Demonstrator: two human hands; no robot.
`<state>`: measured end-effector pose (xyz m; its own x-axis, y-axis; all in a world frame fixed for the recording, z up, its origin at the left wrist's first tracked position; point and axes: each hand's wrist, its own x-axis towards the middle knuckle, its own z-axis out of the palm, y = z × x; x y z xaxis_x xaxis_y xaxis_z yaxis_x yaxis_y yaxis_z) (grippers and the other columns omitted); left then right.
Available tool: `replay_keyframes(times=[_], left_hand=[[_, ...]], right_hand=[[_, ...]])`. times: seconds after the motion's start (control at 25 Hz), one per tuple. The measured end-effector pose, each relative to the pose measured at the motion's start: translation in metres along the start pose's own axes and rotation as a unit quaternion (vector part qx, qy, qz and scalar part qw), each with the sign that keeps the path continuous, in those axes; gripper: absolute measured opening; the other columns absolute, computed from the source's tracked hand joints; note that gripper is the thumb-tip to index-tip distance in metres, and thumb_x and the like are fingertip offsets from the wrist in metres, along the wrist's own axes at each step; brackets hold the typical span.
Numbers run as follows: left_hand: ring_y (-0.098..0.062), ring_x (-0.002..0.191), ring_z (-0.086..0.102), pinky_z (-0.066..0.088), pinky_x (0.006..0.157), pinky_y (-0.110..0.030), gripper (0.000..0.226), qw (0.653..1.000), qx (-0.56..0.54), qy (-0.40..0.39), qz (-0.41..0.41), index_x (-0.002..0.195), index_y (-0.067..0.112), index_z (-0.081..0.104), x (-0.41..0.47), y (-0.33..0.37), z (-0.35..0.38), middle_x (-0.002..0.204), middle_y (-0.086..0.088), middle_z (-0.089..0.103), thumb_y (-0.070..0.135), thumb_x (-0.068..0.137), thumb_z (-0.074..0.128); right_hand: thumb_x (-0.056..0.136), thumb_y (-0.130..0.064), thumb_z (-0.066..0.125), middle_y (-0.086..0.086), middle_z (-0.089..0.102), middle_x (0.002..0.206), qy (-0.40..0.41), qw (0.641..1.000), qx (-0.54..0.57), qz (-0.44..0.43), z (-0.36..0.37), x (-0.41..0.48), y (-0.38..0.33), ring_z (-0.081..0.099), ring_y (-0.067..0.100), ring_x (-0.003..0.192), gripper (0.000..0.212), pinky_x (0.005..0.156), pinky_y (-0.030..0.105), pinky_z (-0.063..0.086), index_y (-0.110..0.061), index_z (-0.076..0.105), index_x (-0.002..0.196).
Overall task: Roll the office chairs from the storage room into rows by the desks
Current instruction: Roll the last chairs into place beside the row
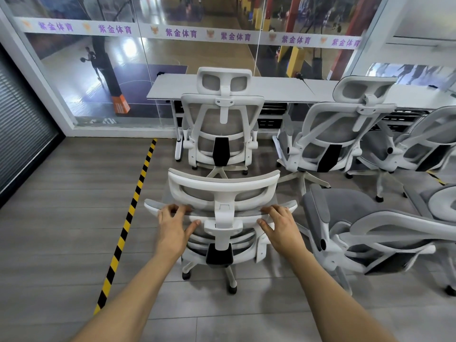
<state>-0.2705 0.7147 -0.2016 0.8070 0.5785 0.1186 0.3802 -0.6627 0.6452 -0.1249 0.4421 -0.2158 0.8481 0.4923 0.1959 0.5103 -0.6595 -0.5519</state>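
Our arms: both reach forward over the grey plank floor [61, 193].
Tape [133, 208]: yellow-black stripe on the floor, left of our chair.
Left hand [172, 224]: fingers curled over the backrest's top edge, thumb beneath, gripping our chair [223, 193].
Right hand [280, 224]: gripping the same edge on the other side.
Front chair [222, 119]: just ahead of ours, tucked at the worktop [276, 88] by the glass wall.
Other chairs [345, 124]: we see more to the right, along the worktop and beside ours.
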Motion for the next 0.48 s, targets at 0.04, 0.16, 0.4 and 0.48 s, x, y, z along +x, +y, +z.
replay_keyframes(times=[0.04,0.16,0.4,0.48], left_hand=[[-0.025,0.125,0.035,0.045,0.100,-0.041,0.034,1.000,0.005,-0.001,-0.001,0.113,0.025,0.061,-0.0001,0.0004,0.0004,0.126,-0.008,0.040,0.040,0.085,0.073],[-0.025,0.124,0.035,0.045,0.099,-0.041,0.034,1.000,0.007,0.001,-0.002,0.114,0.025,0.062,0.0007,0.0021,-0.0001,0.125,-0.010,0.041,0.040,0.086,0.072],[-0.027,0.124,0.036,0.042,0.102,-0.044,0.033,0.999,-0.003,-0.030,-0.011,0.112,0.026,0.061,0.0073,0.0040,-0.0071,0.124,-0.010,0.042,0.040,0.085,0.073],[-0.029,0.123,0.038,0.041,0.103,-0.044,0.032,0.999,0.000,-0.034,-0.017,0.113,0.023,0.062,0.0078,0.0065,-0.0087,0.124,-0.012,0.045,0.036,0.086,0.073]], right_hand=[[0.094,-0.040,0.063,-0.005,0.056,0.120,0.000,1.000,0.002,0.000,-0.0005,0.0005,0.0005,0.043,0.017,0.121,0.033,0.101,0.026,0.036,-0.021,0.064,0.122],[0.095,-0.039,0.063,-0.003,0.057,0.121,-0.015,1.000,-0.002,0.002,-0.0035,0.0047,0.0018,0.044,0.018,0.122,0.034,0.101,0.026,0.035,-0.020,0.064,0.122],[0.096,-0.039,0.062,-0.005,0.056,0.121,-0.001,1.000,0.008,0.008,-0.0019,0.0020,-0.0049,0.044,0.018,0.121,0.033,0.103,0.031,0.039,-0.021,0.063,0.123],[0.097,-0.037,0.060,-0.003,0.056,0.127,-0.005,1.000,0.000,-0.002,-0.0050,0.0006,-0.0056,0.044,0.019,0.126,0.035,0.109,0.041,0.039,-0.020,0.062,0.128]])
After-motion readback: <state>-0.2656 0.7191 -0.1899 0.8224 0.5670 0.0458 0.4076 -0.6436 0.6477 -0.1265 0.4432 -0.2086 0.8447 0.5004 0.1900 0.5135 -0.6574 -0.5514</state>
